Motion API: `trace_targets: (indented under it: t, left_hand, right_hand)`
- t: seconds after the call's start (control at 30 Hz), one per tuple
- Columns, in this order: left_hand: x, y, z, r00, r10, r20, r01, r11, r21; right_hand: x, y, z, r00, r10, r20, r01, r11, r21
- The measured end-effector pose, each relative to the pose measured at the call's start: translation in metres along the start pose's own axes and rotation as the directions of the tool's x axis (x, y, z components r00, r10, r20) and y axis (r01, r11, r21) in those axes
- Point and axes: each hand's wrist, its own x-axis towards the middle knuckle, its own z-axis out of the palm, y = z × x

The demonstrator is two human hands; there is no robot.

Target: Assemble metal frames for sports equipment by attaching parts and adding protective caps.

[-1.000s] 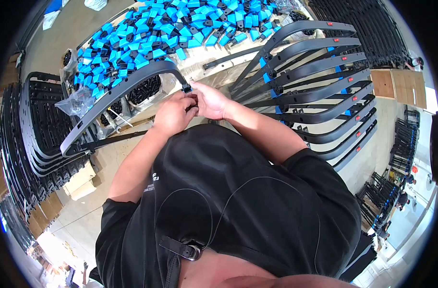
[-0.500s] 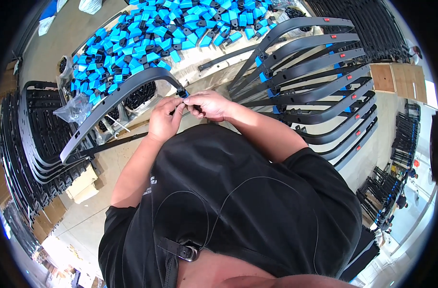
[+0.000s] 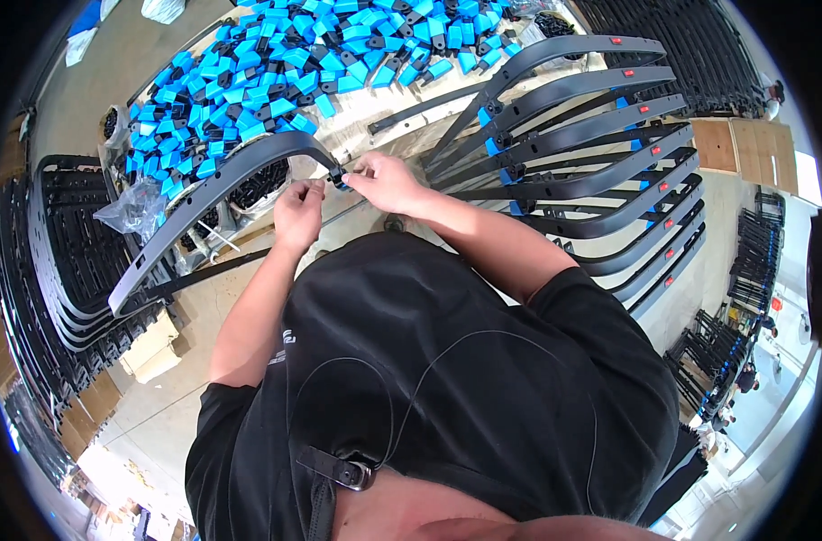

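Note:
A curved dark grey metal frame (image 3: 249,160) arches over the front of the table, its right end coming down between my hands. At that end sits a small black end piece (image 3: 336,177). My right hand (image 3: 386,186) pinches at this piece, thumb and forefinger against it. My left hand (image 3: 299,213) is just left of the end, apart from it, thumb and fingers pressed together. Anything inside those left fingers is too small to make out. Beyond the frame lies a big heap of blue and black plastic parts (image 3: 240,90) on the table.
Several similar curved frames (image 3: 600,167) with red marks fan out on the right. More black frames (image 3: 77,243) are stacked on the left. A clear plastic bag (image 3: 133,209) lies by the heap, near containers of small black parts (image 3: 260,185). Cardboard (image 3: 152,347) rests at lower left.
My left hand has drawn back left and down from the frame's end, away from my right hand. The right hand has shifted slightly up and stays at the end piece.

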Motion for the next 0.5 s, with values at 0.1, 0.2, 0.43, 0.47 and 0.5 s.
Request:
trace_targets:
  t: [0.1,0.2,0.43,0.47,0.5]
  left_hand:
    - [0.013,-0.015,0.009,0.915,-0.263,0.307,0.397,0.728,-0.559]
    - [0.017,-0.011,0.013,0.872,-0.259,0.415,0.480,0.612,-0.628]
    - [0.021,-0.009,0.010,0.809,-0.263,0.526,0.579,0.511,-0.635]
    - [0.020,-0.004,0.010,0.793,-0.287,0.538,0.605,0.481,-0.635]
    - [0.020,-0.001,0.010,0.775,-0.309,0.550,0.629,0.450,-0.634]
  right_hand:
    - [-0.003,-0.022,-0.005,0.988,-0.152,0.005,0.151,0.970,-0.193]
    - [0.003,-0.021,-0.001,0.961,-0.277,0.009,0.263,0.901,-0.346]
    - [0.006,-0.023,0.003,0.970,-0.237,0.047,0.237,0.899,-0.368]
    - [0.007,-0.022,0.002,0.971,-0.236,0.046,0.236,0.899,-0.368]
    - [0.007,-0.022,0.002,0.969,-0.245,0.041,0.243,0.898,-0.367]
